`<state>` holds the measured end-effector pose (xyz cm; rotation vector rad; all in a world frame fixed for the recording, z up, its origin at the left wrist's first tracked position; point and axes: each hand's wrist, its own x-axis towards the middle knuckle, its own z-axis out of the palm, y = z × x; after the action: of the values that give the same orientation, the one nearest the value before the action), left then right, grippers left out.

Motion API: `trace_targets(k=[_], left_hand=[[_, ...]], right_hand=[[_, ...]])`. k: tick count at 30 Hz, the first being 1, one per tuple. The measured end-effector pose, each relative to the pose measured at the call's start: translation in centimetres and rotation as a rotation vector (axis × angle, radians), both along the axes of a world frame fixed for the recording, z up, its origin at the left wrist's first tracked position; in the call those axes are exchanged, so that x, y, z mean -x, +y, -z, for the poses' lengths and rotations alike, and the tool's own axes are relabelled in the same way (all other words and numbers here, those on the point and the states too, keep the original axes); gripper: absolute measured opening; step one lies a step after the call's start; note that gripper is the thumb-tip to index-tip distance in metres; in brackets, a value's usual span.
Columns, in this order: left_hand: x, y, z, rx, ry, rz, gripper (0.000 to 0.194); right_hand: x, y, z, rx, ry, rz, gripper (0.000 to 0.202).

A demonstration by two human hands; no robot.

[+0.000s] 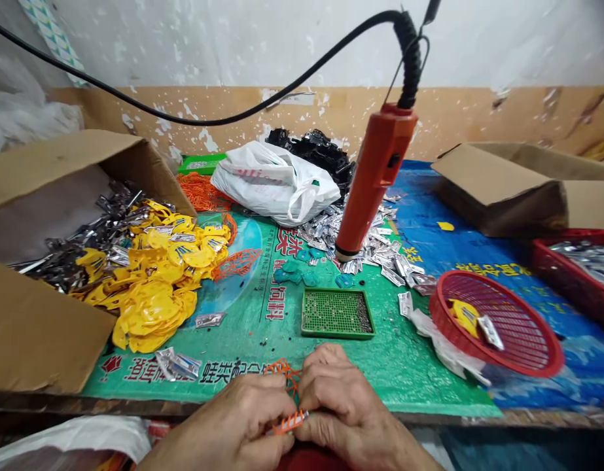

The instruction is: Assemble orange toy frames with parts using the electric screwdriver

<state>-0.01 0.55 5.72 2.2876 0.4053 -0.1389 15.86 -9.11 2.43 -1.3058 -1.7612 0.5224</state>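
Note:
At the table's front edge, my left hand [250, 418] and my right hand [341, 405] meet, both closed. Between their fingertips they pinch a small orange net piece [288, 424], with something silvery-white showing at its right end. More orange strands [282, 371] stick out above the knuckles. My fingers hide most of what they hold. Just beyond the hands lies a green tray [338, 314] of tiny metal parts. An orange-red electric screwdriver [373, 183] hangs from its black cable, above a heap of silvery packets [326, 229].
To the left, a tipped cardboard box [41, 314] spills yellow plastic pieces [154, 307] and dark parts. A white plastic bag [277, 183] sits at the back beside orange nets [206, 190]. On the right are a red basket [532, 327] and another cardboard box [498, 183].

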Motion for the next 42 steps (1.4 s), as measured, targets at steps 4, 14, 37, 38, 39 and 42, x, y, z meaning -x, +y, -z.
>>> trace_targets(k=[4,14,37,38,39,42], left_hand=[[-0.6,0.3,0.0,0.219,0.104,-0.102,0.018],[-0.4,1.8,2.8,0.726,-0.045,-0.43,0.018],[-1.2,0.8,3.1,0.869,0.007,-0.514,0.026],[-1.3,0.8,3.0,0.866,0.015,-0.501,0.025],[-1.4,0.8,2.9,0.864,0.025,-0.489,0.024],[-1.5,0.8,2.8,0.869,0.042,-0.468,0.022]], right_hand=[[-0.6,0.2,0.4,0.145,0.082,-0.033,0.027],[-6.5,2.7,-2.7,-0.206,0.132,0.619,0.026],[-9.5,7.2,-2.7,-0.082,0.561,0.726,0.016],[-9.4,7.0,-2.4,-0.086,0.578,0.744,0.015],[-9.3,6.8,-2.1,-0.087,0.594,0.752,0.015],[-9.0,6.4,-1.8,-0.084,0.625,0.733,0.014]])
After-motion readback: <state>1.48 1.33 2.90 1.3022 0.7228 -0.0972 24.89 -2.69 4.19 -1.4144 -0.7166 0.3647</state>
